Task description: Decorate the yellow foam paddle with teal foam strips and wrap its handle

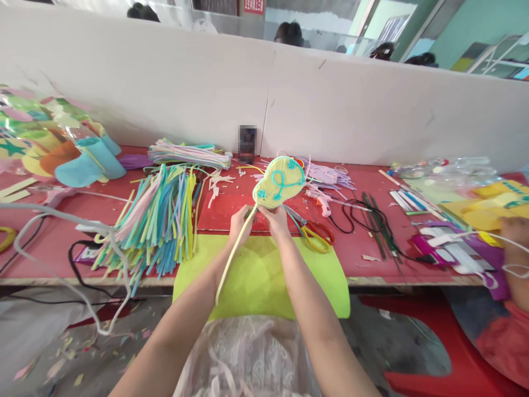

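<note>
A pale yellow slipper-sole shape (285, 190), made of closely laid pipe cleaners with teal flowers and a teal loop on its face, is held up over the table. My right hand (276, 219) grips its lower end, fingers closed partly behind it. My left hand (243, 220) is closed beside that same end, where a long yellow pipe cleaner (235, 251) leaves the piece and hangs down over my left forearm. Fingertips of both hands are partly hidden. Under my wrists lies a lime-green sheet (264, 281). Scissors (318, 236) with red and yellow handles rest right of my right hand.
Bundled pipe cleaners (159, 220) stand at left, with more (190, 153) behind. A pink glue gun (320, 201) and black cable (351, 215) lie at right. Blue felt boots (91, 162) sit far left. A white partition (185, 82) closes the back. Another person's arm (514, 248) is far right.
</note>
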A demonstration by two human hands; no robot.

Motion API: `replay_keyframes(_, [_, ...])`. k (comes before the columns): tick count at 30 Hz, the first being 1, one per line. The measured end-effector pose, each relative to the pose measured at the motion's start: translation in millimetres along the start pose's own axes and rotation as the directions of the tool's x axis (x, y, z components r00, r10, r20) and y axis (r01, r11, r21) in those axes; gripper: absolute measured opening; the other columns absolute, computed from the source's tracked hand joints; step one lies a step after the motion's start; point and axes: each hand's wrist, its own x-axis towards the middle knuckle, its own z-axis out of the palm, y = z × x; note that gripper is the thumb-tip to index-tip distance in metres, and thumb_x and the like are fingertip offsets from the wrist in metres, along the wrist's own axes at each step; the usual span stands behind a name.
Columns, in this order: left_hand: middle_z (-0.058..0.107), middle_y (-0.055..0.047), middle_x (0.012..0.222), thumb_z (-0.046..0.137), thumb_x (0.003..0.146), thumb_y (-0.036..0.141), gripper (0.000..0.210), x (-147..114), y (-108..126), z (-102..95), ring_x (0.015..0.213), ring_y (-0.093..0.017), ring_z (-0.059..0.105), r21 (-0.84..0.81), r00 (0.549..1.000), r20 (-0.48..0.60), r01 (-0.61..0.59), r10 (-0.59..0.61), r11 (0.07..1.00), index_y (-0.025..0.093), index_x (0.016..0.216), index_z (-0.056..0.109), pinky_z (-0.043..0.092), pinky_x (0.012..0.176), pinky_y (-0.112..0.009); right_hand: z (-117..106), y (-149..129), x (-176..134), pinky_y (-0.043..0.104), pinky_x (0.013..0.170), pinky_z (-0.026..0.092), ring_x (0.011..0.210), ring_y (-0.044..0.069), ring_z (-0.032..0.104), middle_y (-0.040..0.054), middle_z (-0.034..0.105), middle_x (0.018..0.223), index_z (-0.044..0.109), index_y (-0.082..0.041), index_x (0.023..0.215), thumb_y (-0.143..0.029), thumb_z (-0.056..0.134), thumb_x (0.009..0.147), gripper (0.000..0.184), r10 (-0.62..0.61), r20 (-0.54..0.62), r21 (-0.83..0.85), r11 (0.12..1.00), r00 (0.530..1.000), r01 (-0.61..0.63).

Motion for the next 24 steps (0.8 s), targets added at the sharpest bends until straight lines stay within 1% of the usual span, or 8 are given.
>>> replay_keyframes(6, [0.051,0.003,0.057,0.044,0.086,0.031,0.026,-0.6,1.2,-3.9,0.054,-0.009,0.047,-0.018,0.998,0.065,0.001,0.000,1.000,0.018,0.066,0.053,0.037,0.057,-0.021,-5.0,0.4,-1.9,0.037,0.084,0.052,0.088,0.021,0.066,0.0043,0.071,0.097,0.068,-0.017,0.091,-0.029,0.077,0.057,0.038,0.057,-0.006,-0.005,0.998,0.998,-0.057])
replay_keyframes(10, [0.056,0.001,0.061,0.045,0.085,0.035,0.028,3.7,-4.4,-3.0,0.058,-0.010,0.051,-0.034,0.994,0.108,0.021,-0.017,0.999,0.017,0.067,0.057,0.039,0.061,-0.022,-5.9,-1.9,-3.0,0.041,0.087,0.051,0.089,0.022,0.065,0.0054,0.071,0.097,0.068,-0.015,0.093,-0.031,0.076,0.058,0.039,-0.004,-0.059,-0.083,0.997,0.998,-0.001])
replay_keyframes(13, [0.063,-0.003,0.074,0.050,0.083,0.035,0.023,7.7,-7.2,-0.9,0.071,-0.013,0.057,-0.083,0.993,0.114,0.036,-0.027,0.996,0.017,0.075,0.062,0.043,0.070,-0.024,-5.6,-4.8,-2.8,0.043,0.089,0.049,0.094,0.025,0.064,0.0068,0.071,0.098,0.069,-0.014,0.093,-0.032,0.075,0.059,0.039,-0.057,-0.095,-0.170,0.985,0.994,0.040])
replay_keyframes(15, [0.065,-0.005,0.087,0.054,0.080,0.031,0.018,9.4,-7.3,-1.2,0.083,-0.015,0.058,-0.112,0.998,0.053,0.020,-0.014,0.993,0.018,0.085,0.064,0.044,0.078,-0.026,-5.4,-6.7,-2.5,0.044,0.091,0.049,0.097,0.025,0.064,0.0071,0.070,0.100,0.068,-0.014,0.096,-0.033,0.075,0.060,0.041,-0.082,-0.118,-0.191,0.980,0.990,0.058])
replay_keyframes(18, [0.064,-0.005,0.095,0.054,0.079,0.028,0.017,11.2,-6.6,-5.2,0.090,-0.016,0.058,-0.146,0.992,-0.122,0.023,-0.041,0.989,0.019,0.091,0.062,0.045,0.081,-0.027,-5.0,-9.9,-2.7,0.042,0.096,0.046,0.103,0.025,0.061,0.0067,0.069,0.105,0.066,-0.014,0.101,-0.032,0.073,0.062,0.043,-0.141,-0.145,-0.206,0.972,0.979,0.110])
replay_keyframes(21, [0.063,-0.004,0.091,0.053,0.081,0.030,0.016,14.0,-7.4,-11.3,0.081,-0.013,0.060,-0.252,0.954,-0.277,0.045,-0.117,0.967,0.019,0.089,0.060,0.047,0.076,-0.025,-4.4,-13.2,-4.0,0.040,0.098,0.044,0.106,0.024,0.060,0.0062,0.068,0.109,0.066,-0.016,0.102,-0.032,0.072,0.064,0.043,-0.186,-0.141,-0.251,0.957,0.972,0.147])
replay_keyframes(23, [0.062,-0.002,0.081,0.050,0.083,0.036,0.021,16.2,-8.2,-15.0,0.071,-0.011,0.060,-0.369,0.942,-0.292,0.049,-0.165,0.928,0.019,0.093,0.058,0.048,0.071,-0.024,-3.9,-15.1,-5.1,0.040,0.098,0.044,0.105,0.024,0.061,0.0060,0.068,0.108,0.066,-0.016,0.101,-0.032,0.071,0.064,0.041,-0.210,-0.141,-0.280,0.946,0.968,0.164])
replay_keyframes(24, [0.061,-0.001,0.075,0.048,0.084,0.039,0.024,17.1,-8.5,-16.4,0.067,-0.011,0.060,-0.433,0.946,-0.265,0.054,-0.185,0.900,0.020,0.096,0.058,0.048,0.068,-0.024,-3.7,-15.8,-5.7,0.039,0.097,0.044,0.104,0.024,0.061,0.0059,0.068,0.107,0.067,-0.016,0.101,-0.032,0.071,0.065,0.040,-0.223,-0.142,-0.293,0.940,0.964,0.174])
